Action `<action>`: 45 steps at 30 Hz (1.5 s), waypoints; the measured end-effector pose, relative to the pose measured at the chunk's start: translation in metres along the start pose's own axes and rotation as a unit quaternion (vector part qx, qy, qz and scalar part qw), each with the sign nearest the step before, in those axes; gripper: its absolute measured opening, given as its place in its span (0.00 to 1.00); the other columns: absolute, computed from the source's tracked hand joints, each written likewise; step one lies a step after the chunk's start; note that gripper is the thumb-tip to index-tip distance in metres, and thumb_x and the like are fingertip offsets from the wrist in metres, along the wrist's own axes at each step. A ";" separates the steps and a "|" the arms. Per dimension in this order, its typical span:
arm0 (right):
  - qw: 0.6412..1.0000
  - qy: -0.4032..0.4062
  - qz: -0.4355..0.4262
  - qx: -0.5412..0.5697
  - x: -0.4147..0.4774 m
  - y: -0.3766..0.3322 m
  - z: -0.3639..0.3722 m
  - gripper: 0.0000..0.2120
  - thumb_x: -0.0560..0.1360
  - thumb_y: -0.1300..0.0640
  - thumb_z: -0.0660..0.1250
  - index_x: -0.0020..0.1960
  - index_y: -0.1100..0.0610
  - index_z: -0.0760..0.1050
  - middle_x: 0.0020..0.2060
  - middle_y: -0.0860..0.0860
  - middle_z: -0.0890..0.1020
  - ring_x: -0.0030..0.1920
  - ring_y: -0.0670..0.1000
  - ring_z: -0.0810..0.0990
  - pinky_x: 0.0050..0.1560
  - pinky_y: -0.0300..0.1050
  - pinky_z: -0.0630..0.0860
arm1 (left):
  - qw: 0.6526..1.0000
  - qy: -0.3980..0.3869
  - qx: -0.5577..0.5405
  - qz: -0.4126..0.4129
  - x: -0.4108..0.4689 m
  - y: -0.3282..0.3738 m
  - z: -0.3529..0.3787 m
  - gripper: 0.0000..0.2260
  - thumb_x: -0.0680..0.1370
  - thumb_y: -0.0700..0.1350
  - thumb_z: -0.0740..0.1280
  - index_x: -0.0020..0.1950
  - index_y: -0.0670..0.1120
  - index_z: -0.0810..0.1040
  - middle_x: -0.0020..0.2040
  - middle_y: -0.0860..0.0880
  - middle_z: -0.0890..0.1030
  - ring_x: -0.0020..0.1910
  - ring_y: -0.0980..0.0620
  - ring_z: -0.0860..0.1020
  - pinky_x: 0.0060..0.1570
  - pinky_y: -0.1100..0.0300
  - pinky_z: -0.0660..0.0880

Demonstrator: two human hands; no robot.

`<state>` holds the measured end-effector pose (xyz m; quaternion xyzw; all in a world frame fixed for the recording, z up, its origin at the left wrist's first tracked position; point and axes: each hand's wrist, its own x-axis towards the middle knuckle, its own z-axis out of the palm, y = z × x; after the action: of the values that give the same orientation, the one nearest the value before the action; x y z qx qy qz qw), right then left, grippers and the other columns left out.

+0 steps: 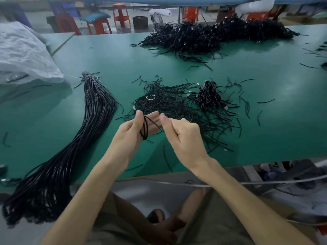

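The thin black cable (145, 129) is wound in a few loops around the nearly straight fingers of the left hand (131, 133) and pinned there by the thumb, above the green table (106, 55). Its free strand is run rightward into the right hand (184, 138), pinched by curled fingers; the hands are held just apart.

Both forearms bare, extended forward, converging toward centre.
Left hand (136, 128): palm turned inward, fingers (153, 119) near straight, pointing right; thumb upright, pressing loops of black cable (145, 128) against fingers.
Right hand (184, 137): back toward camera, fingers curled into loose fist; thumb and forefinger pinch strand of same cable.
Hands close together, fingertips nearly touching.
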<state>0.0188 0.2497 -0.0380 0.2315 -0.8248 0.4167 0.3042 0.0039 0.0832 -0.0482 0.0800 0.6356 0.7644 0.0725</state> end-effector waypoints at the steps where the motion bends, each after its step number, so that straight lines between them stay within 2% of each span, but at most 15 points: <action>1: 1.000 -0.004 -0.003 -0.001 -0.002 -0.003 0.002 0.22 0.84 0.55 0.60 0.34 0.48 0.57 0.25 0.39 0.56 0.26 0.45 0.56 0.36 0.52 0.69 | 0.999 -0.004 -0.042 0.000 0.000 0.002 0.003 0.26 0.85 0.56 0.55 0.69 0.37 0.76 0.65 0.41 0.82 0.68 0.45 0.79 0.70 0.53 0.72; 4: 1.000 -0.018 -0.010 -0.003 -0.007 -0.009 0.007 0.21 0.84 0.54 0.58 0.35 0.44 0.55 0.26 0.39 0.56 0.27 0.50 0.59 0.37 0.45 0.63 | 0.989 -0.026 -0.146 -0.005 0.000 0.007 0.010 0.24 0.86 0.53 0.54 0.69 0.34 0.74 0.67 0.38 0.80 0.69 0.44 0.77 0.68 0.55 0.74; 7: 1.000 -0.016 -0.002 0.004 -0.013 -0.011 0.010 0.19 0.84 0.54 0.59 0.35 0.50 0.59 0.27 0.41 0.60 0.26 0.51 0.61 0.39 0.42 0.60 | 0.976 -0.045 -0.213 -0.013 -0.003 0.013 0.012 0.21 0.87 0.51 0.54 0.67 0.38 0.78 0.67 0.41 0.80 0.67 0.48 0.79 0.63 0.60 0.76; 9: 1.000 -0.018 0.011 0.012 -0.016 -0.010 0.012 0.19 0.84 0.53 0.58 0.34 0.52 0.62 0.26 0.45 0.63 0.27 0.50 0.62 0.38 0.43 0.62 | 0.969 -0.047 -0.242 -0.021 -0.005 0.017 0.014 0.19 0.87 0.50 0.55 0.60 0.41 0.82 0.58 0.45 0.84 0.57 0.51 0.83 0.58 0.61 0.78; 12: 0.999 -0.039 0.030 0.007 -0.018 -0.007 0.013 0.23 0.84 0.50 0.57 0.33 0.58 0.71 0.26 0.46 0.67 0.27 0.48 0.66 0.38 0.49 0.69 | 0.951 -0.050 -0.303 -0.043 -0.009 0.023 0.017 0.16 0.86 0.49 0.56 0.48 0.47 0.81 0.40 0.54 0.78 0.41 0.53 0.80 0.54 0.60 0.79; 15: 0.995 -0.094 0.041 -0.003 -0.019 -0.006 0.011 0.24 0.84 0.46 0.54 0.38 0.61 0.75 0.28 0.51 0.76 0.30 0.53 0.73 0.43 0.52 0.71 | 0.934 -0.044 -0.351 -0.054 -0.012 0.026 0.017 0.15 0.87 0.46 0.55 0.43 0.48 0.75 0.35 0.55 0.74 0.32 0.54 0.73 0.46 0.61 0.79; 18: 0.988 -0.152 0.035 -0.020 -0.020 -0.007 0.010 0.23 0.83 0.43 0.55 0.42 0.60 0.74 0.31 0.49 0.75 0.33 0.52 0.71 0.45 0.50 0.69 | 0.939 -0.039 -0.339 -0.050 -0.012 0.025 0.018 0.14 0.85 0.49 0.58 0.41 0.49 0.71 0.31 0.56 0.67 0.24 0.56 0.63 0.38 0.62 0.75; 22: 0.974 -0.203 0.095 -0.035 -0.022 -0.006 0.010 0.21 0.81 0.39 0.60 0.56 0.58 0.71 0.30 0.41 0.67 0.36 0.51 0.69 0.42 0.44 0.62 | 0.965 -0.024 -0.261 -0.024 -0.010 0.017 0.015 0.16 0.85 0.52 0.59 0.39 0.51 0.73 0.31 0.56 0.64 0.25 0.56 0.60 0.33 0.63 0.66; 28: 0.964 -0.237 0.112 0.051 -0.016 -0.008 0.011 0.25 0.80 0.49 0.66 0.73 0.55 0.62 0.41 0.41 0.77 0.41 0.47 0.77 0.47 0.43 0.69 | 0.976 -0.025 -0.218 -0.017 -0.012 0.010 0.016 0.18 0.86 0.52 0.57 0.38 0.51 0.74 0.31 0.55 0.67 0.26 0.57 0.63 0.33 0.64 0.69; 32: 0.942 -0.199 0.178 0.206 -0.019 -0.009 0.016 0.21 0.80 0.59 0.69 0.70 0.51 0.67 0.52 0.46 0.80 0.50 0.44 0.80 0.51 0.41 0.77 | 0.980 -0.057 -0.189 -0.010 -0.017 0.010 0.023 0.19 0.84 0.53 0.59 0.37 0.50 0.78 0.34 0.51 0.77 0.32 0.53 0.76 0.38 0.61 0.76; 34: 0.928 -0.149 0.206 0.273 -0.019 -0.009 0.016 0.16 0.78 0.63 0.71 0.62 0.49 0.74 0.47 0.46 0.79 0.44 0.42 0.77 0.49 0.38 0.74 | 0.981 -0.072 -0.180 -0.009 -0.020 0.009 0.026 0.19 0.83 0.53 0.59 0.37 0.49 0.81 0.39 0.47 0.81 0.38 0.51 0.80 0.43 0.60 0.80; 37: 0.909 -0.118 0.244 0.317 -0.021 -0.005 0.014 0.17 0.74 0.64 0.75 0.52 0.43 0.79 0.38 0.50 0.76 0.38 0.48 0.72 0.47 0.46 0.77 | 0.985 -0.087 -0.150 -0.017 -0.021 0.010 0.023 0.17 0.83 0.51 0.60 0.39 0.48 0.82 0.45 0.41 0.82 0.44 0.45 0.80 0.50 0.56 0.80; 39: 0.904 -0.114 0.250 0.328 -0.024 -0.004 0.012 0.15 0.74 0.64 0.76 0.55 0.49 0.81 0.35 0.44 0.78 0.37 0.44 0.75 0.47 0.42 0.78 | 0.984 -0.126 -0.122 -0.023 -0.021 0.014 0.016 0.14 0.82 0.49 0.61 0.42 0.45 0.80 0.50 0.37 0.82 0.49 0.41 0.80 0.55 0.51 0.78; 41: 0.904 -0.113 0.250 0.329 -0.026 -0.004 0.009 0.16 0.73 0.65 0.76 0.59 0.55 0.82 0.41 0.45 0.85 0.44 0.46 0.84 0.52 0.43 0.81 | 0.978 -0.191 -0.087 -0.022 -0.020 0.019 0.007 0.10 0.83 0.43 0.60 0.47 0.42 0.78 0.56 0.34 0.81 0.57 0.37 0.79 0.61 0.47 0.75; 45: 0.903 -0.114 0.242 0.337 -0.028 -0.004 0.005 0.17 0.71 0.65 0.76 0.58 0.53 0.83 0.46 0.47 0.87 0.49 0.46 0.86 0.50 0.39 0.80 | 0.960 -0.278 0.016 -0.037 -0.021 0.031 -0.011 0.11 0.84 0.36 0.59 0.60 0.30 0.76 0.65 0.34 0.79 0.68 0.34 0.75 0.68 0.47 0.72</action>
<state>0.0399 0.2469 -0.0572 0.1592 -0.6948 0.7013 0.0015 0.0213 0.0626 -0.0201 0.2665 0.6049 0.6987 0.2735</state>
